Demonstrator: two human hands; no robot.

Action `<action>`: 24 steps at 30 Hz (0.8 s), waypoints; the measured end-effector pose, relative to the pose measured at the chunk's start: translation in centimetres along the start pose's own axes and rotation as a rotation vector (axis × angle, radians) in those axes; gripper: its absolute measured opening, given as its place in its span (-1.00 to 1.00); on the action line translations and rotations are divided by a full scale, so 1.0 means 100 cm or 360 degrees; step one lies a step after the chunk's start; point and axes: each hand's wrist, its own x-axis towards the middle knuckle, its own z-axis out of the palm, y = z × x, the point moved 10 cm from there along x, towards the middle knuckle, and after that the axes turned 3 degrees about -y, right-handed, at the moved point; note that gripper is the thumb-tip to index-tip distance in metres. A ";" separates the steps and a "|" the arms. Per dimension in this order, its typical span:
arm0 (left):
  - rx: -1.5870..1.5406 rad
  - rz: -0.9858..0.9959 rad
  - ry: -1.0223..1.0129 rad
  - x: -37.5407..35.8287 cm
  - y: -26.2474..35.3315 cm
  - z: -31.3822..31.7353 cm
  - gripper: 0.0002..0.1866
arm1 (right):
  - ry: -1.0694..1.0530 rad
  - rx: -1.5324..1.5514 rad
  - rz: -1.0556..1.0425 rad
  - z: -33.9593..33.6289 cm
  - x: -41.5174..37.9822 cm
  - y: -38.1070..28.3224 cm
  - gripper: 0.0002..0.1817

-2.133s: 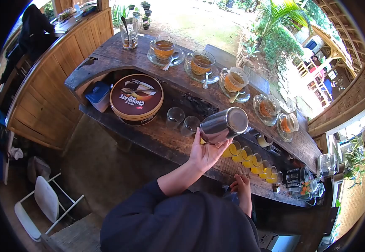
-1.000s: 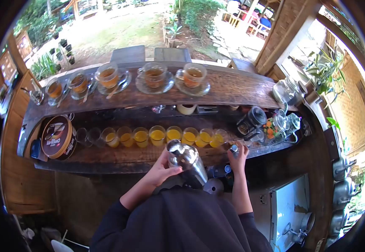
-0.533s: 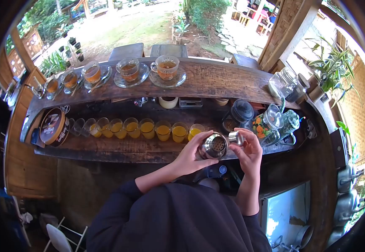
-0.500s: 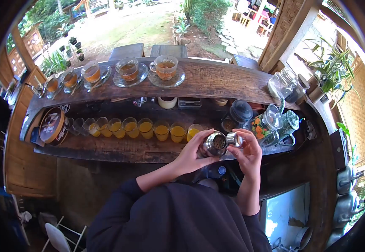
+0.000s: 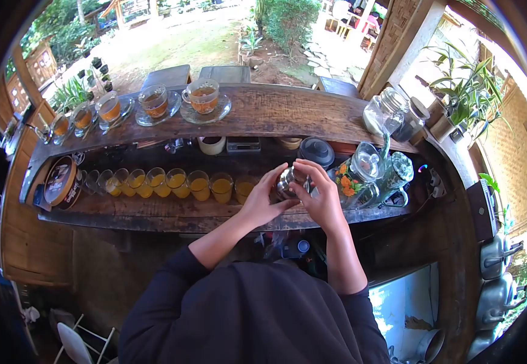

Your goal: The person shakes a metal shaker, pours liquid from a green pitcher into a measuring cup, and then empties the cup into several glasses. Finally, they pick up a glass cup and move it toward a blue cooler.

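Observation:
A shiny steel cocktail shaker (image 5: 285, 184) is between my hands, above the lower counter. My left hand (image 5: 260, 204) wraps around the shaker's body from the left. From the right, my right hand (image 5: 322, 195) closes over its top end, where the fingers hide most of the shaker's small metal cap. The strainer holes are out of sight. Just left of my hands stands a glass of orange drink (image 5: 245, 189), the end one in a row of several such glasses (image 5: 198, 187). A flowered glass jar (image 5: 351, 176) stands right of my right hand.
On the upper shelf (image 5: 293, 112), several glass cups of tea (image 5: 204, 100) sit on saucers at left, with lidded jars (image 5: 386, 112) at right. A dark lidded container (image 5: 316, 153) and a green patterned pitcher (image 5: 398, 176) occupy the lower counter. Pans (image 5: 495, 300) hang far right.
My right hand has brought the small cap from beside the shaker onto its top, covering the strainer holes. Both hands sit slightly higher. The view has shifted a little to the right.

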 end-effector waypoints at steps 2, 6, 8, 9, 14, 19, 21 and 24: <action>0.0072 -0.0014 0.0029 0.003 -0.001 -0.001 -0.12 | 0.0007 0.0025 -0.0011 0.001 0.004 0.004 -0.62; 0.0149 -0.0039 0.0056 0.001 -0.012 -0.001 -0.09 | 0.0103 0.0088 -0.0100 0.011 0.005 0.018 -0.59; 0.0120 -0.0089 0.0079 0.001 -0.019 -0.001 -0.06 | 0.0097 0.0173 -0.0095 0.018 0.005 0.021 -0.46; 0.0130 -0.0088 0.0075 0.001 -0.019 -0.001 -0.06 | 0.0104 0.0181 -0.0097 0.017 0.003 0.020 -0.46; 0.0347 -0.0216 -0.0018 0.001 -0.008 0.005 0.01 | 0.0163 0.0585 0.0132 -0.009 -0.028 0.035 -0.43; 0.0265 -0.0282 0.0036 -0.003 -0.015 0.006 0.12 | 0.0681 0.0926 0.0085 -0.100 -0.097 0.096 -0.84; 0.0173 -0.0220 0.0082 -0.004 -0.015 0.005 0.15 | 0.1175 0.0783 0.0094 -0.139 -0.126 0.143 -0.85; 0.0103 -0.0210 0.0059 -0.011 -0.021 0.003 0.13 | 0.1694 0.0769 0.0576 -0.161 -0.163 0.221 -0.74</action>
